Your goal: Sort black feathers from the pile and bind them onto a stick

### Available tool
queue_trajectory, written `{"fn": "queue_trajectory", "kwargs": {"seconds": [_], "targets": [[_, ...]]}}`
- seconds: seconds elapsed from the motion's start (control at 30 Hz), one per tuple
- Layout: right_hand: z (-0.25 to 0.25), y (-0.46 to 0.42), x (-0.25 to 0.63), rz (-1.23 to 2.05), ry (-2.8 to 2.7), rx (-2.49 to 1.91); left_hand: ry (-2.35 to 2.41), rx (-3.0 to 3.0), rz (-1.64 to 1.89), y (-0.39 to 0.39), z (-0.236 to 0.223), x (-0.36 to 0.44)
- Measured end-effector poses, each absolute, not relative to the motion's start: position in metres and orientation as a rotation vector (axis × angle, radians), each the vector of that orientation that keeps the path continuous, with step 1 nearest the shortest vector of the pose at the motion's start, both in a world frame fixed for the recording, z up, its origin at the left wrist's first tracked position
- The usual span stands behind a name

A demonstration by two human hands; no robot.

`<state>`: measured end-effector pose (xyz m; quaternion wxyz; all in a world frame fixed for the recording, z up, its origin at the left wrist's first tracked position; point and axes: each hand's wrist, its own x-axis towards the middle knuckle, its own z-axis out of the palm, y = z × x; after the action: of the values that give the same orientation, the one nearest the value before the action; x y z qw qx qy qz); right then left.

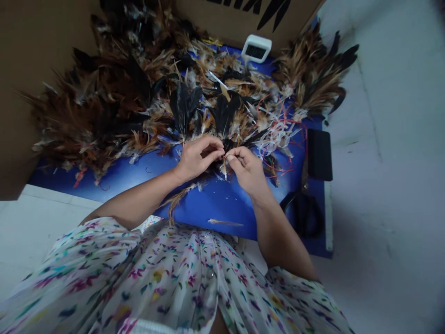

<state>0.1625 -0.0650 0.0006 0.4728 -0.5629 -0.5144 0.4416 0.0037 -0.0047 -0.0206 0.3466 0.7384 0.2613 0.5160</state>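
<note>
Close together near the table's middle, my left hand (201, 157) and my right hand (246, 168) both pinch at the quill end of a small feather bunch (224, 118). Black feathers fan out from it, away from me. Fingertips of both hands almost meet there; a thin reddish string seems to be between them, too small to be sure. Left of it lies another black feather bunch (184, 109). White and red strings (278, 137) lie tangled to the right of my right hand.
Brown and black feathers (104, 106) are heaped at the left and back of the blue table (222, 199). A white digital timer (256, 48) stands before a cardboard box (229, 18). A dark phone-like object (320, 154) and black-handled scissors (306, 213) lie at the right edge.
</note>
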Motion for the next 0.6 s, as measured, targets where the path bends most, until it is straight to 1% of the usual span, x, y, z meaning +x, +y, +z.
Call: {"fn": "queue_trajectory", "kwargs": {"seconds": [0.2,0.5,0.6], "targets": [[0.002,-0.065,0.163,1.083,-1.239,-1.337,0.658,1.716,1.281,-0.004,-0.022,0.007],[-0.006,-0.063,0.162,0.934,-1.245,-1.385,0.709,1.693,1.276,0.001,-0.024,0.006],[-0.009,-0.063,0.162,0.954,-1.280,-1.383,0.726,1.701,1.291,0.002,-0.024,0.005]]}}
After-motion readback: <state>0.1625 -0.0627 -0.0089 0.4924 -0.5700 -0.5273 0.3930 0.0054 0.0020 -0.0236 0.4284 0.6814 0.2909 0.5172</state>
